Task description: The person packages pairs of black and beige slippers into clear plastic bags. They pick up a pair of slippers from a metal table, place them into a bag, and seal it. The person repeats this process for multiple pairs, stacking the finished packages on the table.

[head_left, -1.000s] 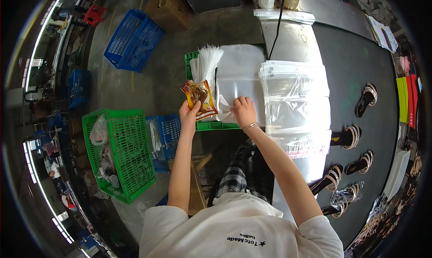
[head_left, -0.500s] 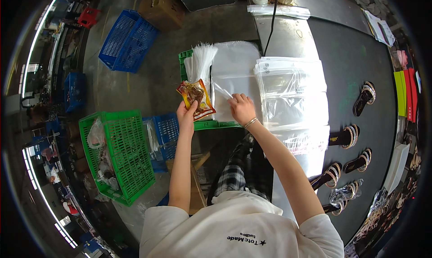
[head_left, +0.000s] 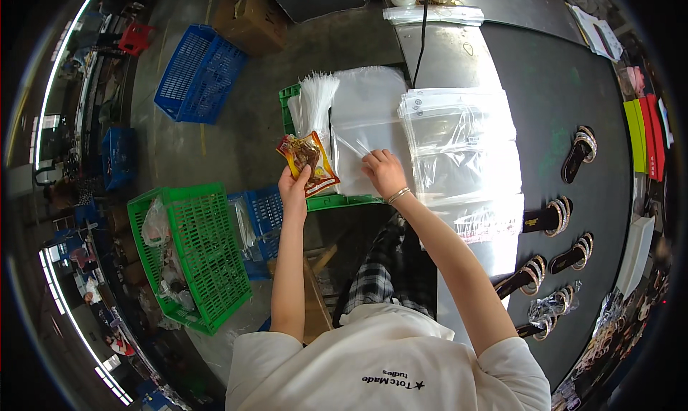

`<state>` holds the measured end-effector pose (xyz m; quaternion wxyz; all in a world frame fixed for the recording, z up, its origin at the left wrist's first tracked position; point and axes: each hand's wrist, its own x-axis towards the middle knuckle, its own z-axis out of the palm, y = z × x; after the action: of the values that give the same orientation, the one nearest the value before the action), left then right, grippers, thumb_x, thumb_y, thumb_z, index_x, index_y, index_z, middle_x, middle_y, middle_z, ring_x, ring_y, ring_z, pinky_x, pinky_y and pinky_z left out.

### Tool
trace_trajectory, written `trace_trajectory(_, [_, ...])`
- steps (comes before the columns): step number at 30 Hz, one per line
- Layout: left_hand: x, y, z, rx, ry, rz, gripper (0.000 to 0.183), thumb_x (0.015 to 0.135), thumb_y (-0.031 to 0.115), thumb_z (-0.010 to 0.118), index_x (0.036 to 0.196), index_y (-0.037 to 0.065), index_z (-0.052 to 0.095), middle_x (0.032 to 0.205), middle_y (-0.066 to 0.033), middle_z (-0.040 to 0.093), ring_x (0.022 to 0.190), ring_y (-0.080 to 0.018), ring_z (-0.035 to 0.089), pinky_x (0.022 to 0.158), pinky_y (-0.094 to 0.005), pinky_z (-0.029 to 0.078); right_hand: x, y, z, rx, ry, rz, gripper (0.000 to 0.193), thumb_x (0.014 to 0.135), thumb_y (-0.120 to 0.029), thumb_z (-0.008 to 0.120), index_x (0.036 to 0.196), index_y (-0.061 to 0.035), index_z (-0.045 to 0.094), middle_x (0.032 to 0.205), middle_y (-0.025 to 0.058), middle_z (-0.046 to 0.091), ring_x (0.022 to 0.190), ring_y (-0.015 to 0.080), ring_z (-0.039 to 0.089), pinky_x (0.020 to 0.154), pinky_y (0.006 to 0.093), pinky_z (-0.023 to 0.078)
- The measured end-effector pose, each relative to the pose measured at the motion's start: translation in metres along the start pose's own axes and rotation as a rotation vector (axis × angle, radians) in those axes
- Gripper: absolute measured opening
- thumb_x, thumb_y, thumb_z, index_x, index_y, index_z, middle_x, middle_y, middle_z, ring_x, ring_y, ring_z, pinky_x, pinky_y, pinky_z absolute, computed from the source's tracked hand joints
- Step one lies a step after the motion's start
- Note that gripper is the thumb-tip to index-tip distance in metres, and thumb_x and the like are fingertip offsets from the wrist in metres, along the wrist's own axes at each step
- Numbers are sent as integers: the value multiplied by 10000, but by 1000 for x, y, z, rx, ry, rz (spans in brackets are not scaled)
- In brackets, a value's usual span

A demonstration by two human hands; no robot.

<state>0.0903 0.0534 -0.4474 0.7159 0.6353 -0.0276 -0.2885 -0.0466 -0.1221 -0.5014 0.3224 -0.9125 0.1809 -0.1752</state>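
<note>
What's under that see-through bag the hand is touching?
Under the clear bag by the right hand sits a green crate; only its edges show. Its inside is covered by plastic.

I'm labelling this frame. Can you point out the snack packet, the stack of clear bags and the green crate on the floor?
snack packet (head_left: 308, 161), head view, its printed front.
stack of clear bags (head_left: 459, 142), head view, top bag's middle.
green crate (head_left: 201, 246), head view, its mesh side.
</note>
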Motion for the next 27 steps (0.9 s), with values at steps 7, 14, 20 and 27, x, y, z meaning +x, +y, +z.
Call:
trace_trajectory(7, [3,4,12,29,-47,18,267,896,33,549,1153,-33,513,1102,-73,598,957,-128,586,848,-266,463,19,-11,-29,361,362,237,298,822,-35,608,1104,-76,519,751,118,610,691,305,580,625,399,454])
trace_trajectory(14, [34,-3,61,206,-149,-83,248,850,97,639,1059,-19,573,976,-42,632,848,-113,589,774,-258,460,45,-65,-178,395,879,161,577,797,44,638,1313,-39,392,742,101,591,654,174,586,610,267,457])
trace_trajectory(20, [71,-62,92,615,-329,117,222,750,144,724,893,-12,656,791,-35,665,682,-131,610,636,-286,480,-37,-93,-250,-19,835,-35,524,681,126,628,1185,35,514,809,117,599,721,262,590,639,343,485])
trace_trajectory(27, [-7,-20,145,1031,86,666,441,758,173,717,1105,-33,540,1035,-156,602,987,-270,566,906,-367,424,-142,-108,-313,435,962,454,206,805,6,644,1002,-5,585,859,88,692,762,132,670,722,243,512])
